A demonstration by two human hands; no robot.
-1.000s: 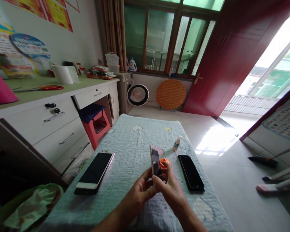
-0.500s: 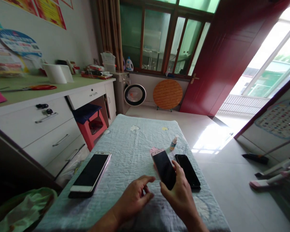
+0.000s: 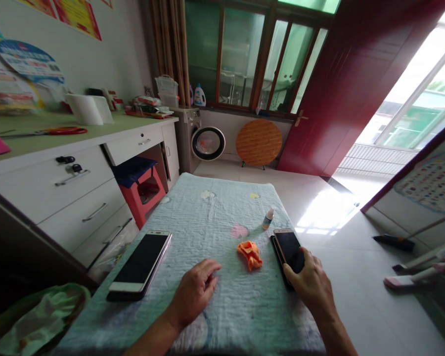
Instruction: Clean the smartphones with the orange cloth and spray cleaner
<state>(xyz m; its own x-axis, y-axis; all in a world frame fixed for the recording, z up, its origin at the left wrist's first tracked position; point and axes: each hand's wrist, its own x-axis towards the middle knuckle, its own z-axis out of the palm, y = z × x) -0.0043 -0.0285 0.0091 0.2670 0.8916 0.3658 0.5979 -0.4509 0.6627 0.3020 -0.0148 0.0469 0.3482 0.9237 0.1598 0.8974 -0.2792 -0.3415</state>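
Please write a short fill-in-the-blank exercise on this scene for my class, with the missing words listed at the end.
1. The person's ____ hand holds a phone.
2. The crumpled cloth is coloured ____.
3. The small bottle has a cap that is ____ in colour.
4. The washing machine's round door stands ____.

Missing words: right; orange; white; open.

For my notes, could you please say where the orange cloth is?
In the head view, the orange cloth lies right of centre, between left hand and right hand.
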